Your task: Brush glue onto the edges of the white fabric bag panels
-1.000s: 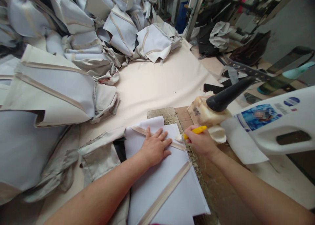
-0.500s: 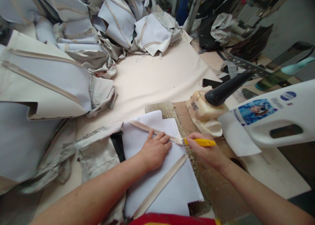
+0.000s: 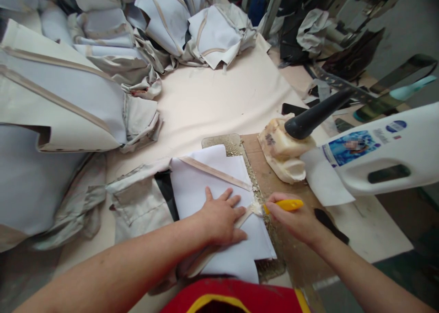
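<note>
Cloth-covered bench [image 3: 219, 103] viewed from above. A heap of folded grey-white fabric panels [image 3: 68, 93] fills the left and far side; a white plastic jug [image 3: 377, 148] lies at right. Near centre, a white panel [image 3: 209, 180] lies with its long axis running far to near, its right edge along a cardboard sheet [image 3: 260, 157]. 2 beige strips [image 3: 216, 172] cross it. The left hand [image 3: 221, 217], the nearer of the 2 hands to the panel, presses flat upon it, fingers spread. The right hand [image 3: 295, 219], just right of the panel's edge, grips a yellow-handled knife [image 3: 284, 205], its tip at the frayed end of 1 strip.
</note>
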`<state>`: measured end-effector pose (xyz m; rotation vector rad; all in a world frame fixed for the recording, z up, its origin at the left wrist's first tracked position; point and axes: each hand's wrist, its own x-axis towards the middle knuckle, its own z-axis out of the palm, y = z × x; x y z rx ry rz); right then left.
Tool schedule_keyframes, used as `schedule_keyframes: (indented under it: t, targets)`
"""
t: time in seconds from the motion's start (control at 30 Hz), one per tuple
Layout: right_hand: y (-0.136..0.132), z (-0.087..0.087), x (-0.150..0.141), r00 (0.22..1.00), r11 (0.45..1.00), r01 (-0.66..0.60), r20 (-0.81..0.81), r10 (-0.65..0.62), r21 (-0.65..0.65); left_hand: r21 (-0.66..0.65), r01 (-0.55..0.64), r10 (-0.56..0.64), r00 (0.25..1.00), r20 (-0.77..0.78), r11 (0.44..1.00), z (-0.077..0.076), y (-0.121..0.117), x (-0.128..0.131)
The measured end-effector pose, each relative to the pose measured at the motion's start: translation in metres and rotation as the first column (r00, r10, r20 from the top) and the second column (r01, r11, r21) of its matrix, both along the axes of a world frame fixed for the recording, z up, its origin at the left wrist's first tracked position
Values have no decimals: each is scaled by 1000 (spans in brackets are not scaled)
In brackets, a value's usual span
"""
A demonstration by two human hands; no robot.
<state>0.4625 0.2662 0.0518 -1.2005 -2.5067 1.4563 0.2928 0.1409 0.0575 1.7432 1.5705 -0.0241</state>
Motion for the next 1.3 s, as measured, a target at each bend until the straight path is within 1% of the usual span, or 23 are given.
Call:
schedule_keyframes:
  t: [0.07,0.17,0.23,0.37,0.4,0.5,0.53,0.63,0.7,0.77,0.8,0.93,1.0,1.07,1.2,1.3]
  targets:
    - [0,0,1,1000,1000,-9,-4,9,17,11,-4,4,1000,-1,1000,-4,-1,0]
    - [0,-2,-2,998,991,43,-55,-36,130,18,-11,11,1000,-10,1000,-6,-3,1]
    - [-3,-3,-2,996,982,50,-77,-36,185,15,-12,12,1000,-17,1000,-6,-3,2]
    - [-12,-1,6,990,974,-104,-70,120,200,10,-14,15,1000,-20,1000,-6,-4,3]
    - [-13,0,9,990,971,-108,-65,124,213,8,-16,16,1000,-20,1000,-7,-4,3]
    - [-13,1,14,996,964,-48,-65,67,260,14,-23,23,1000,-16,1000,-6,-4,3]
    - [-12,1,15,995,965,-52,-67,71,257,19,-23,23,1000,-14,1000,-6,-4,3]
    - [-10,-1,16,988,965,-130,-51,145,228,28,-20,20,1000,-7,999,-6,-5,3]
    - [-8,-4,16,986,953,-129,-69,153,276,29,-25,25,1000,-2,999,-7,-6,3]
    - [-7,-7,14,983,931,-84,-123,135,355,38,-33,33,999,9,999,-7,-7,2]
    - [-6,-8,13,979,925,-77,-148,141,372,46,-37,36,999,18,998,-8,-7,2]
    - [-2,-10,4,955,926,-148,-193,225,348,72,-65,61,997,52,995,-9,-9,0]
    - [4,-11,-4,956,930,-118,-213,201,348,75,-83,78,995,64,994,-8,-9,-1]
    - [12,-12,-14,962,943,-51,-236,134,330,75,-94,88,993,77,993,-8,-10,-1]
    - [33,-20,-45,974,982,29,-225,14,187,74,-102,95,991,90,992,-7,-10,-3]
    - [54,-30,-75,965,982,133,-244,-97,135,69,-95,89,992,90,993,-7,-10,-3]
